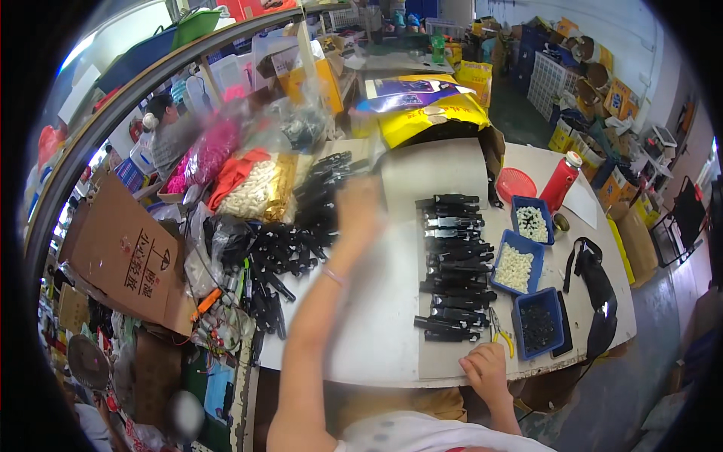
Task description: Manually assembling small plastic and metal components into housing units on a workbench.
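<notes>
My left hand (360, 207) is smeared by motion beside a heap of long black plastic pieces (320, 188) at the left of the table; whether it grips one cannot be made out. At the table's front edge rests my right hand (486, 369), its fingers curled in, with nothing visible in them. Just past it lie yellow-handled pliers (501, 335). A column of similar black pieces (456, 267) is laid side by side on the board, right of the white sheet (376, 316).
Three blue trays stand at right: two with small white parts (514, 268) (532, 224), one with small dark parts (538, 322). Near them are a red bottle (562, 181), a red basket (517, 184) and a black pouch (599, 301). A cardboard box (128, 252) stands left.
</notes>
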`<state>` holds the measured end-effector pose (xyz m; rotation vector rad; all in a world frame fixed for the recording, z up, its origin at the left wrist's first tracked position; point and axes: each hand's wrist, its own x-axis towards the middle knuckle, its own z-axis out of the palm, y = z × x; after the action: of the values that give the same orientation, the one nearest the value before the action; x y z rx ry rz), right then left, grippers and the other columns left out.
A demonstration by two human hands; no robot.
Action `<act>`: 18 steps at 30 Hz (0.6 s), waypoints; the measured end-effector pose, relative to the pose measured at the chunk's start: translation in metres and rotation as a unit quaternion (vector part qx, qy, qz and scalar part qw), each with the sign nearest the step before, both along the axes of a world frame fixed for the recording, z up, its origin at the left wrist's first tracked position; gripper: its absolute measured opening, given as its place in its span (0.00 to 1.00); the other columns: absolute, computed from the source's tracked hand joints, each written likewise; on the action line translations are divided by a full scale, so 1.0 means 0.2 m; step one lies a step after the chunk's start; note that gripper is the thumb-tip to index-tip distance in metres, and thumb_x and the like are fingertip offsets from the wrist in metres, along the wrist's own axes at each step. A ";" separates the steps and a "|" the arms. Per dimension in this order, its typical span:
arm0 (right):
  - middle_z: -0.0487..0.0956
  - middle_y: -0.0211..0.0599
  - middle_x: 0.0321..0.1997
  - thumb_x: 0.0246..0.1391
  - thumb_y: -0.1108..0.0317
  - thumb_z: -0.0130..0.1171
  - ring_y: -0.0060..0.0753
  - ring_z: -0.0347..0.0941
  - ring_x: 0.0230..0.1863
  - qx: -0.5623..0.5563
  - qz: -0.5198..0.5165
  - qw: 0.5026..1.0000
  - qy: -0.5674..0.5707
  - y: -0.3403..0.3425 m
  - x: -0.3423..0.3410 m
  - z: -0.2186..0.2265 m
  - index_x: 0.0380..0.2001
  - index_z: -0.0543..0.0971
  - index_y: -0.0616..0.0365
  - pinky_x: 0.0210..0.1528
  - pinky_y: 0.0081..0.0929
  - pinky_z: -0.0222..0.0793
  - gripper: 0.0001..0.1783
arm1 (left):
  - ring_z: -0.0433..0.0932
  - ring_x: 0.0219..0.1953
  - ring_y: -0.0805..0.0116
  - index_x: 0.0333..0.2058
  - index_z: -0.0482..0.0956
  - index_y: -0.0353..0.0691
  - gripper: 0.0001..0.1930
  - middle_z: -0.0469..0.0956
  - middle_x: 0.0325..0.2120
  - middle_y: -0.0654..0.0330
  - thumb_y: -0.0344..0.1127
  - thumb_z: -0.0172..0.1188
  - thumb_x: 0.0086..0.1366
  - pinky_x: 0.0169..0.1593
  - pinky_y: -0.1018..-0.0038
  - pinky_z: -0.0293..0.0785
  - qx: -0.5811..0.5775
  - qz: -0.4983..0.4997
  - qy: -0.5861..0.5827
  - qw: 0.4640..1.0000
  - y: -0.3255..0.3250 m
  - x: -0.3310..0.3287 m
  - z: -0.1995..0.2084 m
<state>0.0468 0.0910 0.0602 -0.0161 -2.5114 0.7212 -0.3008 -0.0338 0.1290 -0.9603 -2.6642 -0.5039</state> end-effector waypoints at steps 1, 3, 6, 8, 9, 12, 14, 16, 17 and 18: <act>0.73 0.33 0.26 0.40 0.69 0.62 0.38 0.67 0.35 -0.003 0.008 1.000 0.004 -0.01 -0.01 0.00 0.20 0.75 0.56 0.41 0.35 0.60 0.05 | 0.50 0.62 0.44 0.62 0.49 0.42 0.54 0.52 0.59 0.45 0.42 0.71 0.36 0.61 0.46 0.44 -0.091 0.067 0.136 0.984 -0.16 -0.18 -0.12; 0.73 0.33 0.25 0.41 0.69 0.62 0.39 0.67 0.35 0.004 0.026 1.000 -0.006 -0.03 -0.05 0.00 0.20 0.75 0.56 0.42 0.35 0.60 0.05 | 0.42 0.64 0.42 0.63 0.43 0.47 0.61 0.43 0.63 0.42 0.45 0.73 0.31 0.62 0.45 0.39 -0.233 0.126 0.089 0.960 -0.37 -0.39 -0.08; 0.73 0.33 0.26 0.41 0.69 0.61 0.38 0.67 0.36 0.000 0.055 0.998 -0.019 -0.08 -0.13 -0.01 0.20 0.75 0.57 0.42 0.36 0.60 0.05 | 0.46 0.62 0.37 0.63 0.42 0.43 0.61 0.48 0.61 0.39 0.47 0.73 0.33 0.63 0.49 0.42 -0.195 0.076 -0.014 0.978 -0.50 -0.61 -0.09; 0.74 0.32 0.26 0.39 0.69 0.63 0.37 0.68 0.35 0.013 0.089 0.996 -0.010 -0.13 -0.20 0.03 0.20 0.75 0.58 0.42 0.34 0.60 0.06 | 0.54 0.59 0.38 0.63 0.43 0.40 0.61 0.56 0.57 0.40 0.47 0.73 0.33 0.61 0.52 0.49 -0.204 0.056 -0.008 0.977 -0.52 -0.66 -0.10; 0.74 0.32 0.26 0.39 0.69 0.63 0.36 0.69 0.36 0.016 0.101 0.995 0.000 -0.14 -0.23 0.01 0.20 0.75 0.57 0.42 0.34 0.60 0.06 | 0.58 0.57 0.40 0.61 0.48 0.38 0.58 0.60 0.54 0.41 0.47 0.73 0.33 0.59 0.55 0.54 -0.168 0.039 -0.018 0.985 -0.52 -0.65 -0.10; 0.74 0.31 0.27 0.40 0.68 0.63 0.36 0.69 0.36 0.017 0.116 0.993 0.015 -0.19 -0.28 -0.01 0.21 0.75 0.56 0.42 0.34 0.60 0.07 | 0.69 0.47 0.48 0.52 0.63 0.35 0.44 0.69 0.44 0.47 0.45 0.72 0.35 0.49 0.62 0.68 -0.099 0.004 -0.013 0.995 -0.54 -0.63 -0.15; 0.74 0.31 0.27 0.41 0.67 0.63 0.35 0.68 0.36 0.029 0.140 0.990 0.005 -0.21 -0.31 -0.01 0.21 0.75 0.56 0.43 0.34 0.60 0.07 | 0.70 0.44 0.49 0.49 0.66 0.35 0.38 0.70 0.40 0.50 0.41 0.70 0.38 0.46 0.61 0.68 -0.062 -0.011 0.036 0.997 -0.58 -0.58 -0.20; 0.74 0.30 0.27 0.42 0.67 0.63 0.35 0.68 0.36 0.036 0.147 0.988 -0.005 -0.22 -0.33 -0.02 0.21 0.75 0.56 0.43 0.34 0.60 0.07 | 0.70 0.44 0.49 0.49 0.65 0.36 0.37 0.70 0.41 0.50 0.38 0.70 0.39 0.46 0.61 0.68 -0.060 -0.021 0.055 0.996 -0.60 -0.56 -0.22; 0.74 0.30 0.27 0.42 0.66 0.63 0.35 0.68 0.36 0.046 0.158 0.986 -0.014 -0.22 -0.34 -0.02 0.21 0.75 0.55 0.43 0.34 0.60 0.07 | 0.70 0.44 0.49 0.49 0.65 0.36 0.36 0.70 0.41 0.51 0.36 0.69 0.39 0.46 0.62 0.67 -0.056 -0.026 0.074 0.995 -0.62 -0.54 -0.23; 0.72 0.32 0.28 0.42 0.66 0.61 0.35 0.66 0.38 0.051 0.164 0.985 -0.021 -0.22 -0.34 -0.02 0.21 0.74 0.55 0.47 0.34 0.60 0.07 | 0.70 0.43 0.52 0.50 0.65 0.38 0.36 0.70 0.41 0.51 0.34 0.69 0.39 0.47 0.64 0.67 -0.051 -0.034 0.106 0.992 -0.64 -0.52 -0.25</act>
<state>-0.0208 0.0472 0.0566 0.4311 -2.6178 0.7223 -0.4048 -0.1610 0.0782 -1.0737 -2.4944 -0.2642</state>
